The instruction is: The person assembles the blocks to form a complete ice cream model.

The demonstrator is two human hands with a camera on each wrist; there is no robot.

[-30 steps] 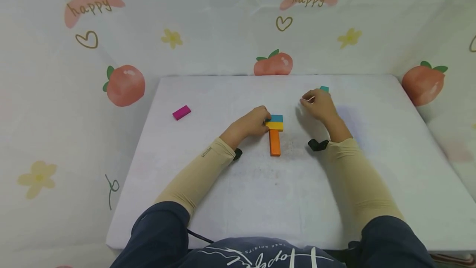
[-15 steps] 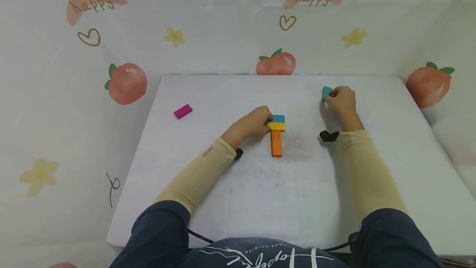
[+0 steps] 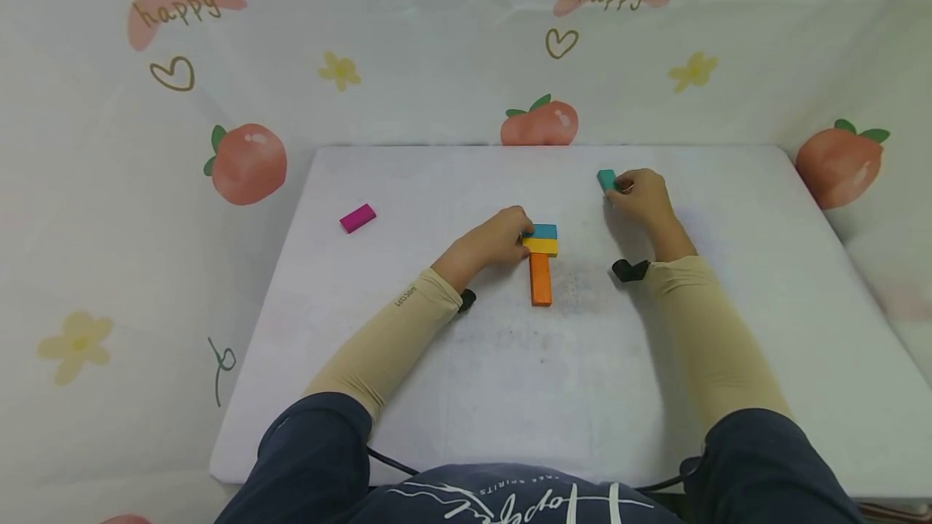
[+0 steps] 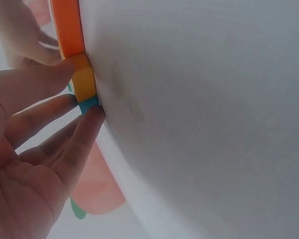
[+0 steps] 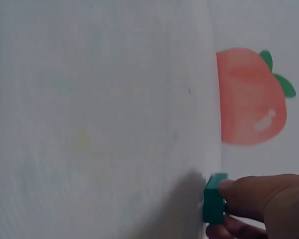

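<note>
Left hand: your left hand [image 3: 495, 239] is clamped across two blocks side by side, the thumb on the near side of the yellow block [image 3: 542, 247] and fingertips at the blue block [image 3: 545, 231], on their left ends.
Right hand: your right hand [image 3: 642, 200] pinches the teal block [image 3: 607, 179] between thumb and fingers; whether its underside touches the table is hard to tell.
Teal block: it is in your grasp towards the far edge, beyond the joined blocks and to their right, well apart from them.
Joined blocks: yellow and blue lie crosswise against each other, blue on the far side; the orange block [image 3: 541, 280] points towards you, its far end meeting the yellow one's near side, so the three make a T.
Magenta block: the magenta block [image 3: 357, 218] lies alone to your left, askew, with neither hand on it.
Table: the white table [image 3: 466, 395] carries the pieces; behind it hangs a cloth [image 3: 422, 23] printed with peaches and flowers.
Done: three blocks appear to be in place, judging by how squarely they meet.
Left: teal is in hand but not set against the others, and magenta is untouched; you seem a little past halfway through these five blocks.
</note>
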